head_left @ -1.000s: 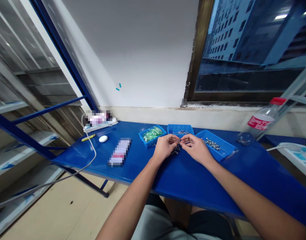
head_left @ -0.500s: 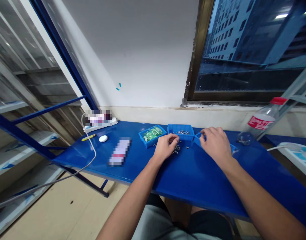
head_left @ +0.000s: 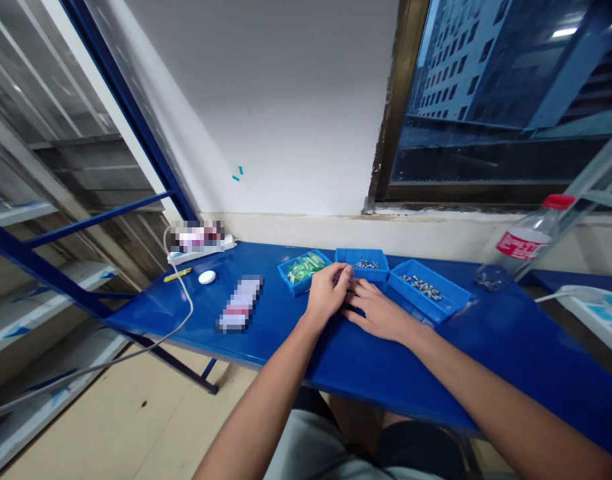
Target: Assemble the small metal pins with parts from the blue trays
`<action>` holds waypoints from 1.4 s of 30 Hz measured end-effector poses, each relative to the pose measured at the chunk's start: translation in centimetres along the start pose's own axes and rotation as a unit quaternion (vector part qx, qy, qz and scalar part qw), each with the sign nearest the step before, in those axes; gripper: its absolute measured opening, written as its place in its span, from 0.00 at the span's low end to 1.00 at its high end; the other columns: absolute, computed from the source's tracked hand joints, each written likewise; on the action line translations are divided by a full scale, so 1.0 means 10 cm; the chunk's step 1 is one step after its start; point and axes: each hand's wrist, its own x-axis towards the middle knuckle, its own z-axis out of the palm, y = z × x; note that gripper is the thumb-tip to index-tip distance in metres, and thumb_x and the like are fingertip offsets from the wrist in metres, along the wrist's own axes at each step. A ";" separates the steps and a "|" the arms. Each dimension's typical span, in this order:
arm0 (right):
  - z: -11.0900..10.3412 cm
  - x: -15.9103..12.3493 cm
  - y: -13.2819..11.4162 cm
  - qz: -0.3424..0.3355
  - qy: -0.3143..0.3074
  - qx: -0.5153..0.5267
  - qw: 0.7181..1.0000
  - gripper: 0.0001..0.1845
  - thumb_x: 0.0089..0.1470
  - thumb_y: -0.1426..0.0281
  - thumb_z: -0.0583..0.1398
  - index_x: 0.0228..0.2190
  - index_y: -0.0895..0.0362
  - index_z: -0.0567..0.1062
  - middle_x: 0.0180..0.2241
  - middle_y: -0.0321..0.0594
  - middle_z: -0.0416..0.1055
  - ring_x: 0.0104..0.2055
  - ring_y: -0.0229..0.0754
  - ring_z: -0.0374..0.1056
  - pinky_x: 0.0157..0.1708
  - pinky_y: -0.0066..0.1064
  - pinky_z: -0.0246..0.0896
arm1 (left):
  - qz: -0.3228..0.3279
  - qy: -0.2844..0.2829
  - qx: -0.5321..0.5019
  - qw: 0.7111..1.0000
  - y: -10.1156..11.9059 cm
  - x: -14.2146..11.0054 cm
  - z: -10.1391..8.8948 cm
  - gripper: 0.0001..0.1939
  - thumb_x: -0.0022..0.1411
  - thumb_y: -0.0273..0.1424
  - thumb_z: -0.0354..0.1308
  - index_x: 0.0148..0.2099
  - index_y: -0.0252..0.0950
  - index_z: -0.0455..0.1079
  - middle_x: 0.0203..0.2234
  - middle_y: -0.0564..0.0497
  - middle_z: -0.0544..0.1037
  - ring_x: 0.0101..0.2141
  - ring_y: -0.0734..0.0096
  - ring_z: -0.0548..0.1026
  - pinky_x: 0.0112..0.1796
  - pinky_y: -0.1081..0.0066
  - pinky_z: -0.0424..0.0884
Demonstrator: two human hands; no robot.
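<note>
My left hand [head_left: 329,291] is closed, thumb and fingertips together; whatever they pinch is too small to make out. Close against it, my right hand [head_left: 379,311] reaches leftward, palm down with its fingers apart, over the spot where small metal screws lay on the blue table. Both hands now hide most of that pile. Behind them stands a blue bin [head_left: 362,255] with small metal screws [head_left: 369,265]. To the right, an angled blue bin [head_left: 439,315] holds metal fasteners [head_left: 422,287]. A third blue bin [head_left: 297,291], left of my left hand, contains green packets [head_left: 306,266].
On the blue table [head_left: 386,380] lie a blurred-out phone-like object [head_left: 240,303], a white oval object [head_left: 207,277] and a yellow pen-like tool [head_left: 177,275]. A cable [head_left: 189,300] crosses the left end. A red-capped bottle [head_left: 529,243] stands at the right; power strips lie at both sides.
My right hand has moved left from above the right bin to beside my left hand, uncovering that bin's fasteners. My left hand has barely moved.
</note>
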 end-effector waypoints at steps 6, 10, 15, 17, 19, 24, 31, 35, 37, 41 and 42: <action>0.02 0.00 0.17 0.005 0.018 -0.011 1.000 0.18 0.65 0.71 0.61 0.55 0.48 0.78 0.55 0.45 0.75 0.61 0.56 0.65 0.61 0.56 0.64 | 0.003 -0.011 0.004 1.000 0.00 0.00 0.01 0.16 0.75 0.40 0.54 0.46 0.37 0.79 0.41 0.47 0.86 0.39 0.62 0.83 0.44 0.68 0.76; 0.03 -0.01 0.26 0.018 0.033 -0.032 0.999 0.11 0.65 0.73 0.61 0.46 0.52 0.80 0.47 0.46 0.78 0.55 0.54 0.69 0.57 0.52 0.67 | 0.002 -0.020 0.011 1.000 -0.02 0.00 0.01 0.16 0.75 0.40 0.54 0.44 0.36 0.80 0.39 0.48 0.86 0.39 0.63 0.82 0.43 0.69 0.75; 0.02 -0.01 0.34 0.009 0.076 -0.005 0.997 0.11 0.65 0.74 0.60 0.43 0.52 0.82 0.44 0.45 0.80 0.51 0.52 0.71 0.54 0.49 0.69 | 0.004 -0.033 0.015 0.999 -0.05 0.00 0.02 0.17 0.76 0.40 0.53 0.44 0.36 0.79 0.40 0.47 0.85 0.40 0.63 0.82 0.43 0.69 0.75; 0.01 -0.01 0.34 0.013 0.106 0.018 0.994 0.12 0.66 0.73 0.59 0.43 0.51 0.83 0.44 0.44 0.80 0.52 0.52 0.71 0.54 0.48 0.70 | 0.008 -0.033 0.013 0.999 -0.05 0.00 0.03 0.17 0.76 0.40 0.53 0.44 0.36 0.80 0.40 0.47 0.85 0.40 0.63 0.82 0.43 0.69 0.75; -0.01 0.00 0.33 0.033 0.145 0.034 0.988 0.12 0.67 0.71 0.60 0.43 0.50 0.84 0.45 0.44 0.80 0.51 0.52 0.72 0.54 0.48 0.71 | 0.011 -0.027 0.014 0.999 -0.04 0.01 0.03 0.17 0.75 0.40 0.53 0.45 0.36 0.80 0.40 0.47 0.85 0.40 0.63 0.82 0.43 0.69 0.75; -0.11 0.00 0.19 0.092 0.236 0.080 0.964 0.11 0.67 0.64 0.62 0.44 0.49 0.85 0.41 0.43 0.80 0.44 0.49 0.75 0.47 0.44 0.73 | -0.009 -0.019 0.015 1.000 -0.05 -0.01 0.04 0.18 0.75 0.41 0.53 0.49 0.36 0.80 0.41 0.46 0.85 0.39 0.63 0.82 0.43 0.69 0.76; -0.15 -0.01 0.09 0.154 0.297 0.143 0.931 0.12 0.64 0.59 0.63 0.39 0.51 0.84 0.41 0.42 0.82 0.39 0.48 0.78 0.42 0.41 0.76 | -0.045 -0.068 -0.028 0.996 -0.13 -0.02 0.06 0.18 0.72 0.42 0.57 0.53 0.37 0.80 0.42 0.46 0.86 0.37 0.62 0.83 0.40 0.68 0.78; -0.11 -0.01 0.13 0.193 0.300 0.176 0.918 0.13 0.62 0.59 0.64 0.43 0.53 0.82 0.42 0.44 0.82 0.35 0.46 0.77 0.39 0.40 0.77 | -0.056 -0.064 -0.084 0.993 -0.18 0.00 0.08 0.16 0.69 0.40 0.62 0.50 0.34 0.79 0.35 0.46 0.85 0.35 0.62 0.83 0.40 0.68 0.78; -0.10 -0.02 0.14 0.193 0.285 0.167 0.924 0.12 0.62 0.61 0.64 0.44 0.53 0.81 0.42 0.44 0.81 0.34 0.45 0.76 0.38 0.38 0.76 | -0.069 -0.052 -0.130 0.988 -0.19 0.01 0.09 0.16 0.68 0.39 0.63 0.51 0.33 0.77 0.32 0.47 0.84 0.34 0.63 0.83 0.40 0.68 0.78; -0.11 -0.01 0.12 0.152 0.243 0.128 0.949 0.12 0.61 0.67 0.61 0.46 0.53 0.80 0.40 0.42 0.79 0.36 0.45 0.75 0.40 0.38 0.74 | -0.094 -0.039 -0.217 0.971 -0.19 0.04 0.11 0.17 0.67 0.41 0.65 0.51 0.33 0.75 0.31 0.48 0.83 0.34 0.64 0.83 0.40 0.68 0.79; -0.11 -0.01 0.11 0.145 0.236 0.119 0.954 0.14 0.61 0.67 0.60 0.47 0.53 0.79 0.38 0.42 0.79 0.35 0.45 0.74 0.39 0.38 0.74 | -0.099 -0.039 -0.236 0.966 -0.19 0.05 0.11 0.18 0.66 0.41 0.66 0.51 0.33 0.75 0.32 0.47 0.83 0.35 0.64 0.83 0.40 0.68 0.79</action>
